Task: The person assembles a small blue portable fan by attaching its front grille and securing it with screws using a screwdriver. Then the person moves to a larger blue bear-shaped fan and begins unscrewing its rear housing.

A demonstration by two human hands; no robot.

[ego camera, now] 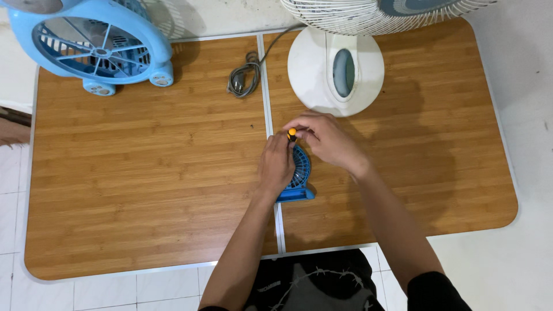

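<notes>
My left hand (pixel 276 164) wraps its fingers around the small blue fan (pixel 299 173) standing on its base at the worktop's (pixel 144 173) centre seam. My right hand (pixel 328 141) pinches an orange-tipped screwdriver (pixel 292 133) at the fan's top. I judge the tip could slip if the fan tilts. Left of my fingers stands a light-blue fan (pixel 98 43); above them, a coiled cord (pixel 245 78) and white pedestal fan base (pixel 337 72). Pale tiled floor (pixel 173 288) around.

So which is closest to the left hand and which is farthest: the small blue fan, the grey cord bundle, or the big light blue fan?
From the left hand, seen from the head camera:
1. Small blue fan: the hand rests on it, at the table's middle seam.
2. Grey cord bundle: up the table, slightly left of the seam.
3. Big light blue fan: far off at the top left corner.
</notes>
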